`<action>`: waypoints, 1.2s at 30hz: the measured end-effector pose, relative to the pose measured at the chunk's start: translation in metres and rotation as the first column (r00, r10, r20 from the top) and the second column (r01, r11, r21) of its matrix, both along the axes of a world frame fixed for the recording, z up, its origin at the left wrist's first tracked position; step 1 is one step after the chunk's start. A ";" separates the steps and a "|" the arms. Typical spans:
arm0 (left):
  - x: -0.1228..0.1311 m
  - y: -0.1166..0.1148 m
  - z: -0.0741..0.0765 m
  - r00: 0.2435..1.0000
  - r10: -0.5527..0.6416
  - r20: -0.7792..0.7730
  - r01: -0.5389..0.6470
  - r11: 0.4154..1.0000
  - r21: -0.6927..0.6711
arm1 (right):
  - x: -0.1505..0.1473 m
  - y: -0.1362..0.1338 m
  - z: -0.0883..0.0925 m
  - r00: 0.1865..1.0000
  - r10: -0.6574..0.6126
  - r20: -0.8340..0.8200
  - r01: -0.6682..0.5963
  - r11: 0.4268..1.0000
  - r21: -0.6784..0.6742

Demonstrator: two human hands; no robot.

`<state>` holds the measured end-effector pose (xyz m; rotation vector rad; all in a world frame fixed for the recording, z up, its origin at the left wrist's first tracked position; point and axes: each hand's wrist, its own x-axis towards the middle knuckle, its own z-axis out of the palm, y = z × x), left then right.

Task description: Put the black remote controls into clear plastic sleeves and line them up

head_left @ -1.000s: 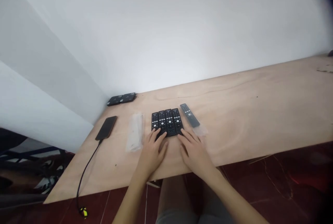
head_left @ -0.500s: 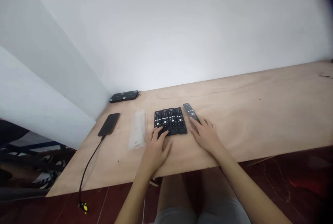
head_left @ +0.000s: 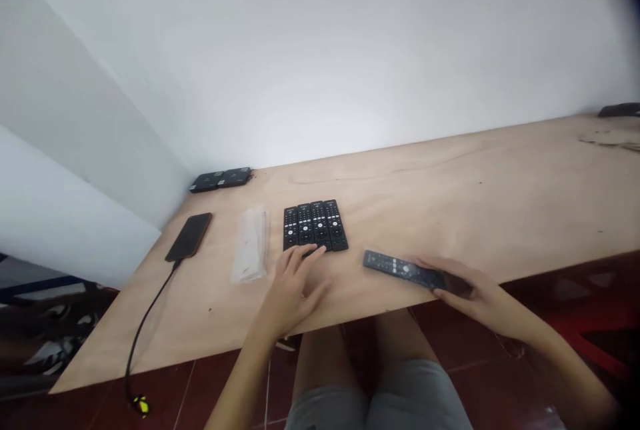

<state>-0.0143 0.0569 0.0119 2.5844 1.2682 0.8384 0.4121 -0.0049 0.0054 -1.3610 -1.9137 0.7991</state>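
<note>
Several black remote controls (head_left: 315,225) lie side by side in a neat row on the wooden table (head_left: 450,203). My left hand (head_left: 293,287) rests flat on the table with fingers spread, its fingertips touching the near ends of the row. My right hand (head_left: 473,290) grips one end of a single black remote (head_left: 407,271) and holds it low over the table's front edge, to the right of the row, pointing left.
A stack of clear plastic sleeves (head_left: 249,253) lies left of the row. A phone (head_left: 189,237) with a cable running off the front edge sits further left. Two black boxes (head_left: 221,179) stand against the wall. A dark object (head_left: 619,110) lies at the far right.
My right hand took hold of the single remote that lay right of the row and pulled it toward the table's front edge, turning it sideways. The left hand stayed at the row.
</note>
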 end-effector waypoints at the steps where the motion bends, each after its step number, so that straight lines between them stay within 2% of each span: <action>1: 0.002 -0.001 0.002 0.999 -0.037 0.007 0.037 0.999 0.002 | -0.003 -0.002 0.003 1.000 0.019 -0.015 -0.019 1.000 -0.004; 5: 0.007 -0.003 0.009 0.987 -0.154 0.039 0.156 0.987 -0.037 | -0.043 0.003 0.009 0.990 0.134 -0.049 -0.134 0.991 0.018; 10: -0.001 -0.003 0.007 0.977 -0.204 0.067 0.211 0.971 -0.116 | -0.118 0.012 0.014 0.959 0.283 -0.015 -0.281 0.956 0.085; 13: -0.012 -0.008 0.004 0.980 -0.191 0.056 0.198 0.967 -0.160 | -0.144 0.020 0.009 0.948 0.318 -0.026 -0.314 0.944 0.102; 16: -0.024 -0.014 0.004 0.992 -0.105 0.068 0.116 0.975 -0.187 | -0.146 0.031 -0.001 0.964 0.258 -0.064 -0.251 0.963 0.101; 19: -0.033 -0.018 0.003 0.996 -0.024 0.087 0.040 0.983 -0.179 | -0.137 0.041 -0.011 0.984 0.049 -0.169 -0.035 0.995 0.089; 21: -0.036 -0.019 0.000 0.994 0.022 0.106 -0.007 0.990 -0.140 | -0.132 0.043 -0.011 0.962 -0.082 -0.261 0.103 0.992 0.069; 22: -0.036 -0.018 -0.002 0.993 0.036 0.111 -0.022 0.992 -0.122 | -0.131 0.043 -0.010 0.947 -0.105 -0.302 0.129 0.990 0.060; 28: -0.030 -0.017 -0.008 0.995 0.041 0.093 -0.034 0.996 -0.081 | -0.135 0.044 0.003 0.920 0.031 -0.390 -0.026 1.000 0.017; 32: -0.029 -0.020 -0.006 0.994 0.041 0.099 -0.037 0.998 -0.048 | -0.138 0.050 -0.001 0.905 -0.034 -0.425 0.013 0.998 -0.053; 36: -0.028 -0.021 -0.005 0.996 0.040 0.083 -0.036 0.999 -0.038 | -0.146 0.050 -0.003 0.894 -0.040 -0.446 0.038 0.999 -0.013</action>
